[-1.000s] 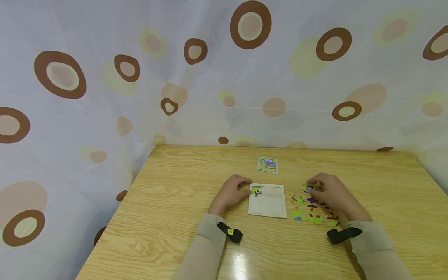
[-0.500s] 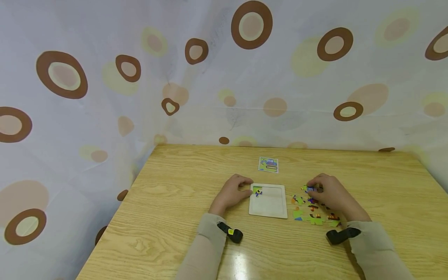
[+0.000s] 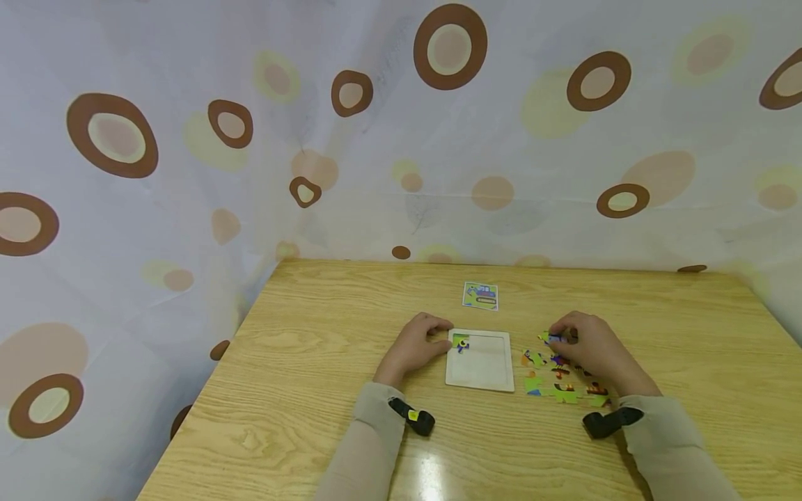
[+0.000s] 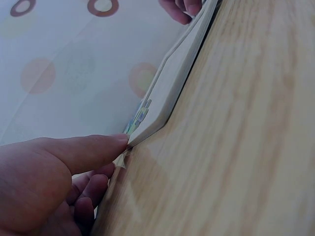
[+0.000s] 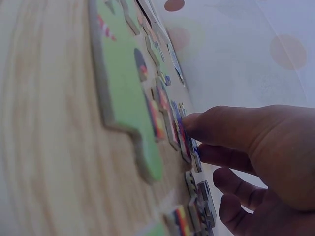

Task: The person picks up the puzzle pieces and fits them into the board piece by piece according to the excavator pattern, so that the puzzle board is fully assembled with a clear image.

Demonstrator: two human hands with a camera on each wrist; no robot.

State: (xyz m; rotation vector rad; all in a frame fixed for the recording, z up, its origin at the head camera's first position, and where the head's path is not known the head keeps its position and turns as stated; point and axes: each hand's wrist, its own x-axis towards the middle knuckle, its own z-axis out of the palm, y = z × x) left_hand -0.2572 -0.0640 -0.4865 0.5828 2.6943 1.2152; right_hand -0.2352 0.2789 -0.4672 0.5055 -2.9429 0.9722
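Note:
A pale square puzzle tray (image 3: 480, 376) lies in front of my left hand (image 3: 412, 348). My left thumb and fingers hold its upper left corner; in the left wrist view the thumb (image 4: 98, 152) presses the tray rim (image 4: 170, 105). One green puzzle piece with a yellow-and-dark motif (image 3: 460, 342) sits in the tray's upper left corner. To the right, my right hand (image 3: 592, 348) pinches a blue-and-green puzzle piece (image 3: 553, 337) between thumb and fingers, low over the table. The fingers hide part of that piece. Several loose puzzle pieces (image 3: 565, 394) lie below and beside this hand.
Behind the tray lies a small picture card (image 3: 480, 296) showing a blue digger on green. The wooden table (image 3: 301, 348) ends at a patterned cloth (image 3: 363, 223) at the back. In the right wrist view a large green piece (image 5: 118, 73) lies nearest the camera.

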